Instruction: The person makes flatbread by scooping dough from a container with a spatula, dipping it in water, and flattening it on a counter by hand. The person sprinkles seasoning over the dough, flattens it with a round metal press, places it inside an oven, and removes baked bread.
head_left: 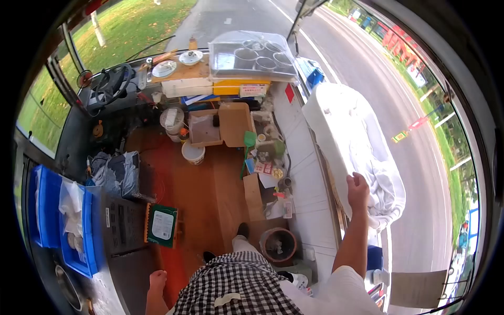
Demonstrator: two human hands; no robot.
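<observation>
My right hand (358,190) reaches out to the right and grips the edge of a large white plastic sheet (350,137) draped over the vehicle's side counter. My left hand (157,280) hangs low at the bottom left, close to the dark counter edge (126,231), with nothing seen in it; whether its fingers are apart or closed cannot be told. I wear a black-and-white checked apron (236,286). A green packet (162,225) lies on the dark counter just above my left hand.
Inside a food truck: steering wheel (111,84) at far left, clear-lidded tray of bowls (253,55) at the front, open cardboard box (218,126), white bucket (192,153), clay pot (278,245) by my feet, blue crates (50,210) at left. A road runs outside at right.
</observation>
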